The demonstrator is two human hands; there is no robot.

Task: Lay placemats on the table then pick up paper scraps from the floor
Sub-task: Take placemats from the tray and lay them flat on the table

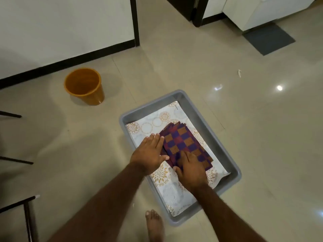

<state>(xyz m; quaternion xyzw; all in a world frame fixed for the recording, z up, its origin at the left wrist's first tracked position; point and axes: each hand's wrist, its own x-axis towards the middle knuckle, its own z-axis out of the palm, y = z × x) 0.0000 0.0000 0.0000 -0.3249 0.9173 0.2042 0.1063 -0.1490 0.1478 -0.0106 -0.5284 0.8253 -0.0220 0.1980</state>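
Note:
A grey plastic tray (pixel 225 145) sits on the floor. Inside it lies a white placemat with gold floral circles (pixel 157 117), and on top a stack of purple, red and gold checkered placemats (pixel 185 140). My left hand (pixel 148 154) rests flat at the stack's left edge, fingers together. My right hand (pixel 190 170) presses on the stack's near corner, thumb curled at its edge. A white paper scrap (pixel 239 73) lies on the floor to the far right.
An orange bin (pixel 83 86) stands on the floor to the left. Dark chair legs (pixel 28 217) line the left edge. My bare foot (pixel 154 224) is beside the tray. A grey floor mat (pixel 269 39) lies by white cabinets.

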